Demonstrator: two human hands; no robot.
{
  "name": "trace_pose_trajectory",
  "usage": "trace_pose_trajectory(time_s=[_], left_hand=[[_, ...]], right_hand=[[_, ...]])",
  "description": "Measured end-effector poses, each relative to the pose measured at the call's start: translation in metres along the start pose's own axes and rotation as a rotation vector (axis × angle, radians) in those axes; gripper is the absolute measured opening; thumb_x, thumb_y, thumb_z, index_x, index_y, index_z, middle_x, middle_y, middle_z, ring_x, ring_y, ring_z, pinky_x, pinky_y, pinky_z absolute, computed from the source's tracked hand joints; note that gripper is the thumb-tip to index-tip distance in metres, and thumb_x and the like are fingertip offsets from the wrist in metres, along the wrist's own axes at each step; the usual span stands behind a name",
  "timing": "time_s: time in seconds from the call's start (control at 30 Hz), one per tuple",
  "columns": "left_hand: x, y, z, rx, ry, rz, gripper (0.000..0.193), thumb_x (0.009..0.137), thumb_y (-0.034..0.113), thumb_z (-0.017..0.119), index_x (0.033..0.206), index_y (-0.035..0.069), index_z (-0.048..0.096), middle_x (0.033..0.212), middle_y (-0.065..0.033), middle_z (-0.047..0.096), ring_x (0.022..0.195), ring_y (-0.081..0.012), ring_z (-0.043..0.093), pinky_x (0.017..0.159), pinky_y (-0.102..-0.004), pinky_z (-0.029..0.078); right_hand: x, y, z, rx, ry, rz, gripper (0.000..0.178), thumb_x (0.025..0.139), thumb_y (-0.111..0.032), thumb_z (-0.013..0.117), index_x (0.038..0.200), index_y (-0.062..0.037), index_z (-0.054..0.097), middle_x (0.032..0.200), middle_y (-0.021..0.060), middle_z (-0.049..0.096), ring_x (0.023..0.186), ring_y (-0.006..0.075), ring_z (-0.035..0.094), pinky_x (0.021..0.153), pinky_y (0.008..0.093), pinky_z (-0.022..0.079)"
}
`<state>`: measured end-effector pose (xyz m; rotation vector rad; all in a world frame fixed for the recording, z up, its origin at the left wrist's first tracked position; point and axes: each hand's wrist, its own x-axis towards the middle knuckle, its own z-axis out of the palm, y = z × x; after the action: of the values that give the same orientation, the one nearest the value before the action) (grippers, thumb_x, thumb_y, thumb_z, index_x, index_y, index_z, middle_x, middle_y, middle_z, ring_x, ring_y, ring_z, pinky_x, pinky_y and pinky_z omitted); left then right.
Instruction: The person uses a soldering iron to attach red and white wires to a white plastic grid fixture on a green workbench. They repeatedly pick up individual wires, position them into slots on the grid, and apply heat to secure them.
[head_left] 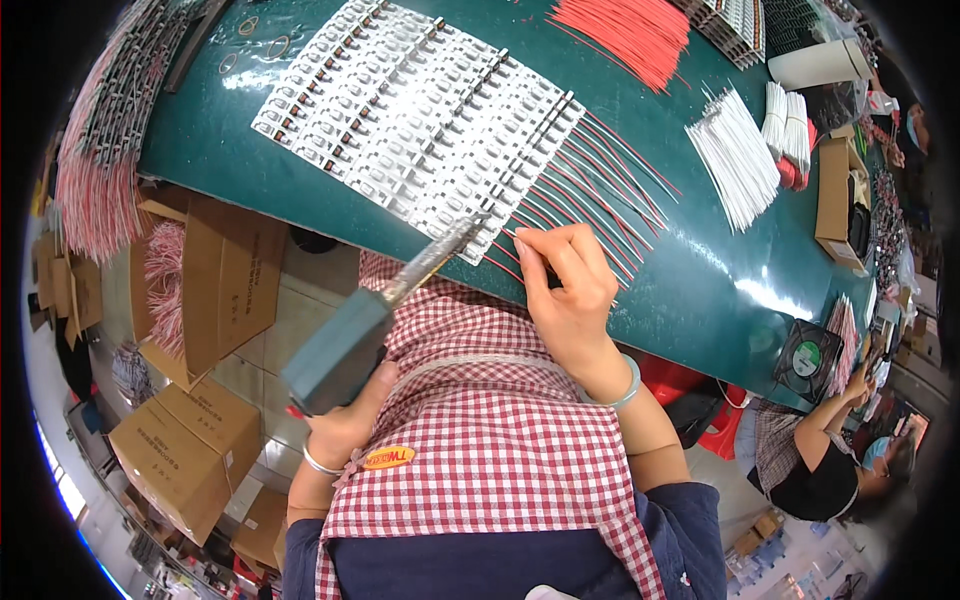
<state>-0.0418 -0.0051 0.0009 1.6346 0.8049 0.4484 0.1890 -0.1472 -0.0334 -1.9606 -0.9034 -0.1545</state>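
One tool (338, 350), prob. hefty, is gripped by its body in L hand (348, 424), 8 o'clock; R hand (575, 290) is pinched, contents can't be told; wires (598, 195), 2 o'clock, prob. light, bendy, best held midway.

Green worktable (220, 150) set at a slant; near its top left edge, a few thin rubber bands (248, 26); at the upper right, a white cylinder (818, 65) lying on its side, and below it a small open brown box (842, 200); at the right corner, a square black fan (808, 358) (its round hub is green); at left, an open carton (235, 265) and a taped one (185, 455) on pale floor tiles (285, 385); at far right, a co-worker (825, 450) in a dark top.
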Motion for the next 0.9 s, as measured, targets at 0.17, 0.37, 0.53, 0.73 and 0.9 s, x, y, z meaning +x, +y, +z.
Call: trace_pose_trajectory(time_s=[0.17, 0.37, 0.53, 0.73, 0.9], left_hand=[[0.001, 0.001, 0.014, 0.235, -0.066, 0.103, 0.023, 0.082, 0.007, 0.082, 0.102, -0.002, 0.075, 0.092, -0.0137, 0.073, 0.076, -0.023, 0.072, 0.069, -0.0306, 0.056], [0.007, 0.003, 0.023, 0.288, -0.104, 0.191, 0.022, 0.081, 0.005, 0.08, 0.1, -0.003, 0.073, 0.092, -0.0141, 0.071, 0.073, -0.0257, 0.07, 0.066, -0.0332, 0.056], [0.01, 0.002, 0.026, 0.334, -0.091, 0.322, 0.021, 0.078, 0.0, 0.08, 0.097, -0.004, 0.072, 0.092, -0.0142, 0.07, 0.071, -0.0248, 0.069, 0.065, -0.0313, 0.055], [0.018, 0.013, 0.027, 0.382, -0.096, 0.43, 0.017, 0.076, -0.004, 0.079, 0.091, -0.005, 0.072, 0.087, -0.0137, 0.068, 0.07, -0.0246, 0.069, 0.062, -0.0302, 0.055], [0.017, 0.011, 0.028, 0.349, -0.061, 0.427, 0.017, 0.074, -0.004, 0.079, 0.09, -0.005, 0.071, 0.084, -0.013, 0.067, 0.067, -0.0241, 0.067, 0.06, -0.0309, 0.054]], right_hand=[[-0.002, 0.001, 0.007, -0.01, 0.006, 0.039, 0.015, 0.083, 0.003, 0.078, 0.094, -0.0037, 0.073, 0.084, 0.0065, 0.06, 0.06, 0.0192, 0.059, 0.053, 0.0333, 0.046], [-0.001, 0.0, 0.008, -0.054, 0.006, 0.054, 0.015, 0.082, 0.002, 0.079, 0.094, -0.0045, 0.073, 0.084, 0.0063, 0.06, 0.061, 0.0201, 0.06, 0.053, 0.0341, 0.046], [-0.003, 0.002, 0.009, -0.057, 0.005, 0.044, 0.015, 0.082, 0.002, 0.078, 0.093, -0.0044, 0.073, 0.083, 0.0066, 0.06, 0.062, 0.0211, 0.06, 0.053, 0.0347, 0.047], [-0.003, 0.005, 0.009, -0.068, 0.003, 0.03, 0.016, 0.081, 0.003, 0.078, 0.094, -0.0041, 0.073, 0.083, 0.0066, 0.059, 0.062, 0.0215, 0.06, 0.053, 0.0345, 0.047], [-0.002, 0.001, 0.008, -0.059, -0.002, 0.041, 0.016, 0.081, 0.003, 0.078, 0.094, -0.0042, 0.073, 0.083, 0.0065, 0.059, 0.062, 0.0213, 0.06, 0.053, 0.0345, 0.047]])
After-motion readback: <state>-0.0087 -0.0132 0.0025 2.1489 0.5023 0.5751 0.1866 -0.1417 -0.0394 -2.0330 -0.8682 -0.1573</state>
